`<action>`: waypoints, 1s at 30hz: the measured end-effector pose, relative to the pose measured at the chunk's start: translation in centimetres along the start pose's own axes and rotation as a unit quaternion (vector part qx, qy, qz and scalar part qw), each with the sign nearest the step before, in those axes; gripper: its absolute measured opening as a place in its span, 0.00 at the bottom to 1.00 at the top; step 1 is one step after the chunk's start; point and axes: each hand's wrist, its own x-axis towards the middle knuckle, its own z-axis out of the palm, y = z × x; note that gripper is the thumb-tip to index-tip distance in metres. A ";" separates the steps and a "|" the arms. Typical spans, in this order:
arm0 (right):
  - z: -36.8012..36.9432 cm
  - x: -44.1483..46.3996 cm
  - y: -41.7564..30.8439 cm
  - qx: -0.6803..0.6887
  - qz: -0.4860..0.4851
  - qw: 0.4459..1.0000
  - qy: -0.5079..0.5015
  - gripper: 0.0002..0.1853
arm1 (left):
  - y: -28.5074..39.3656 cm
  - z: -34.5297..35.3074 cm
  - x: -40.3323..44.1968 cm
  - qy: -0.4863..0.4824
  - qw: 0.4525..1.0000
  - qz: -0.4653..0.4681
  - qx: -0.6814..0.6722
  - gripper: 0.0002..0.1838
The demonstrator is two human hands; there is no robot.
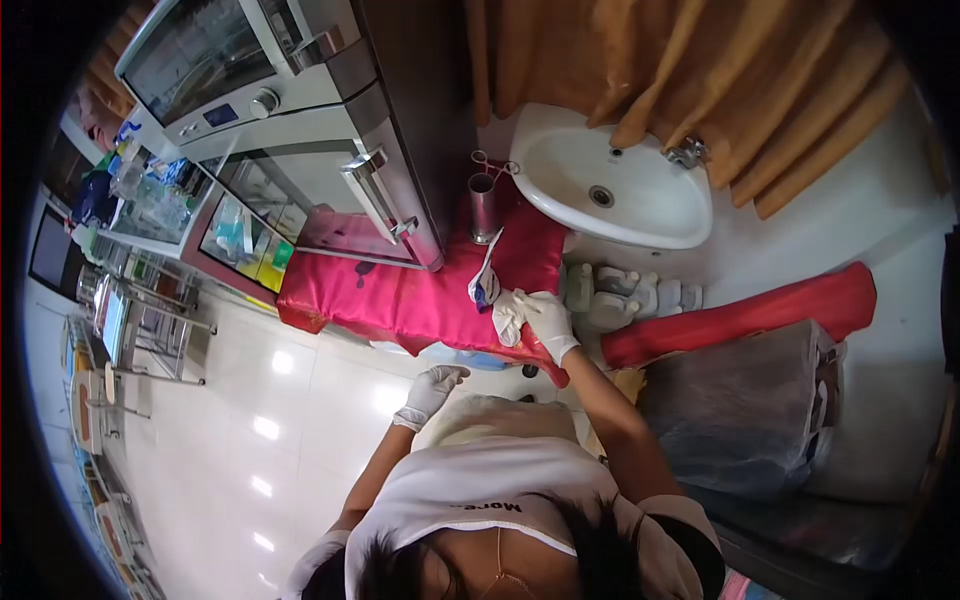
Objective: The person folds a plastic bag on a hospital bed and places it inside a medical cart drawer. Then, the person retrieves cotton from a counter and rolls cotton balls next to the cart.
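My right hand, in a white glove, reaches over the front edge of the pink-red cloth. Its fingers close on a crumpled off-white piece that looks like a glove. Just beyond that lies a small white and blue packet. My left hand, also gloved, hangs in front of the cloth with its fingers curled together. Whether anything is inside those fingers is hidden. Farther back on the cloth stands a metal cylinder, with scissor-like handles showing by its top.
A white sink with a tap is at the back right. Several pale plastic containers sit below it, near a red roll and a plastic-covered box. A metal-framed cabinet stands on the left, beyond it a trolley.
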 end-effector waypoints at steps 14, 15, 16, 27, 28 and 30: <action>-2.1 -6.3 -7.1 0.388 0.253 0.886 -0.024 0.09 | 1.3 4.0 -3.7 -0.025 0.983 -0.021 -0.180 0.15; -1.8 -6.4 -8.2 0.322 0.231 0.914 -0.088 0.10 | 1.7 4.1 -3.8 -0.021 0.983 -0.019 -0.179 0.15; -1.2 -6.8 -9.1 0.251 0.208 0.933 -0.151 0.11 | 2.2 4.3 -3.9 -0.021 0.967 -0.072 -0.245 0.15; -2.1 -9.4 -7.7 0.011 -0.199 0.956 -0.215 0.15 | -0.9 7.9 -1.2 0.088 0.910 -0.148 -0.377 0.14; -2.9 -9.0 -7.6 0.049 -0.165 0.958 -0.230 0.14 | -0.6 8.4 -0.9 0.097 0.914 -0.137 -0.369 0.14; -3.3 -8.3 -6.2 0.122 -0.088 0.961 -0.234 0.15 | 0.4 9.3 -0.7 0.112 0.917 -0.125 -0.362 0.14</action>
